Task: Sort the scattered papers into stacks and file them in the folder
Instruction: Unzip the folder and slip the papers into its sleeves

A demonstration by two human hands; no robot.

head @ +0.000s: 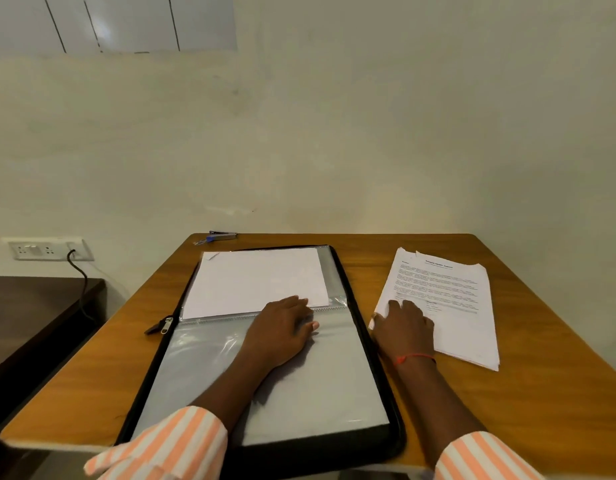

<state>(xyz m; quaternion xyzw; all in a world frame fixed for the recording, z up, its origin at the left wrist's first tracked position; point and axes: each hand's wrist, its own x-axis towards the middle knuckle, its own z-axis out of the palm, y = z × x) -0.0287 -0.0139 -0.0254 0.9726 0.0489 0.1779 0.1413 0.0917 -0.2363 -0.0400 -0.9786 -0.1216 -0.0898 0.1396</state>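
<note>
**Open folder and paper stack, both hands laid flat**

An open zip folder (317, 393) lies on a wooden table (549, 382). White sheets (258, 278) rest on its far half. The left hand (282, 327) lies on the clear sleeve, fingers relaxed and touching the sheets' near edge, grasping nothing. Just right of the folder sits a stack of printed papers (452, 299). The right hand (403, 327) rests on its near left corner, fingers spread, not clenched. A stapler (223, 235) lies at the table's far edge.
</note>
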